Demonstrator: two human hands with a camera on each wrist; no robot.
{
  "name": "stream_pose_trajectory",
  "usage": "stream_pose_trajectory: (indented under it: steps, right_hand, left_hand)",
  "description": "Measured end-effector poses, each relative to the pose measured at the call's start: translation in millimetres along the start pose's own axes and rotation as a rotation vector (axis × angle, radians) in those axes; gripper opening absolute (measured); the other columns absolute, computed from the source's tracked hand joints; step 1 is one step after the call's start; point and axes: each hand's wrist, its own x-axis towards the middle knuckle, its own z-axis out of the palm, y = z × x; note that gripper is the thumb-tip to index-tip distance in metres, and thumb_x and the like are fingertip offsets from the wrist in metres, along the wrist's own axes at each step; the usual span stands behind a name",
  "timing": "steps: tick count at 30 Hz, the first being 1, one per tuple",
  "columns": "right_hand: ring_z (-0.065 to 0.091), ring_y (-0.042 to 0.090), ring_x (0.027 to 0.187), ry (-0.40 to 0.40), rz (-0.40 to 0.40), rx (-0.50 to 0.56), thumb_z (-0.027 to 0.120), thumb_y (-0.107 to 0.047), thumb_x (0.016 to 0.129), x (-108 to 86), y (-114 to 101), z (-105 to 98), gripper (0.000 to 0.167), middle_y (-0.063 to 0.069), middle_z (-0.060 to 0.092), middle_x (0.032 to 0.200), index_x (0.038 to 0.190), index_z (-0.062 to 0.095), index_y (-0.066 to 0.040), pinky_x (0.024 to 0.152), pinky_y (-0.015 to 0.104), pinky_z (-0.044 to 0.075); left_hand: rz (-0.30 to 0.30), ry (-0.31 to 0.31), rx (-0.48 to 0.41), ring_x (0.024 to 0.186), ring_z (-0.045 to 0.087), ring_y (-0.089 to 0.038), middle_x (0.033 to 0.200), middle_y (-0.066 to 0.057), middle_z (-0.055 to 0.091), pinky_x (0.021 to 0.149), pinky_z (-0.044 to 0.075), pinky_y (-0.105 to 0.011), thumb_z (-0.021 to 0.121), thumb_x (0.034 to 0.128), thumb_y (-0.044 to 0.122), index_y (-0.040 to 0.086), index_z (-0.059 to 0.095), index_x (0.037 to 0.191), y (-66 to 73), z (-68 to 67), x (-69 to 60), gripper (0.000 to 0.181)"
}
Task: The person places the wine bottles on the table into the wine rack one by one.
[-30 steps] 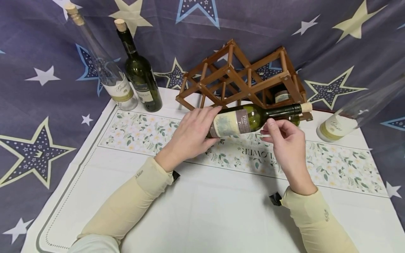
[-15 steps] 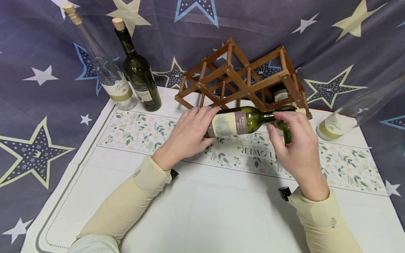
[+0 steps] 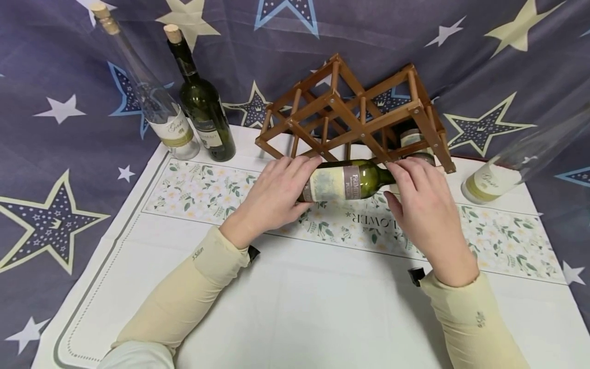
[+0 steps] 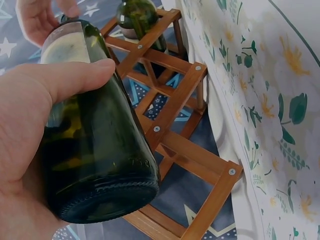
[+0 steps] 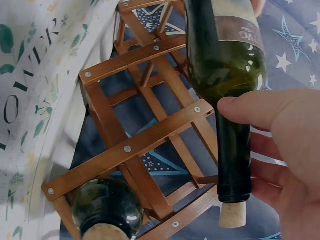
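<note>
A green wine bottle lies level in front of the wooden wine rack, its label facing up. Around its base end curls my left hand, the thumb across the glass in the left wrist view. My right hand grips the neck, covering most of it in the head view. The right wrist view shows the bottle's cork below the fingers. A second corked green bottle sits in the rack's right lower compartment, partly hidden in the head view by the right hand.
At the back left stand a clear bottle and a dark green bottle, both corked. Another clear bottle stands right of the rack. A floral runner crosses the white table; a star-patterned curtain hangs behind.
My right hand has gone from touching the underside of the bottle's neck to wrapping over it. The neck end has dipped slightly toward the front. My left hand has kept its grip on the base.
</note>
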Motion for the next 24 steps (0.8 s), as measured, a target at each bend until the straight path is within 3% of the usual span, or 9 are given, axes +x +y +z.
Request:
stream_pose_trajectory:
  steps: [10, 24]
  right_hand:
    - [0.058, 0.047, 0.116, -0.055, -0.025, -0.011, 0.082, 0.006, 0.086, -3.7, 6, 9, 0.053, 0.025, 0.066, 0.125, 0.135, 0.060, 0.007, 0.102, 0.059, 0.045]
    - [0.059, 0.046, 0.110, -0.175, -0.043, 0.098, 0.072, 0.005, 0.095, -7.8, 11, 10, 0.036, 0.025, 0.065, 0.116, 0.128, 0.057, 0.011, 0.105, 0.059, 0.043]
  left_hand:
    - [0.020, -0.030, 0.010, 0.124, 0.055, -0.036, 0.149, -0.011, 0.053, 0.103, 0.046, -0.055, 0.090, 0.0860, 0.035, 0.010, 0.041, 0.161, 3.3, -3.7, -0.9, 0.093]
    - [0.040, -0.059, 0.022, 0.125, 0.055, -0.036, 0.152, -0.011, 0.053, 0.105, 0.045, -0.055, 0.088, 0.0878, 0.038, 0.012, 0.041, 0.162, 4.2, -7.2, -1.3, 0.092]
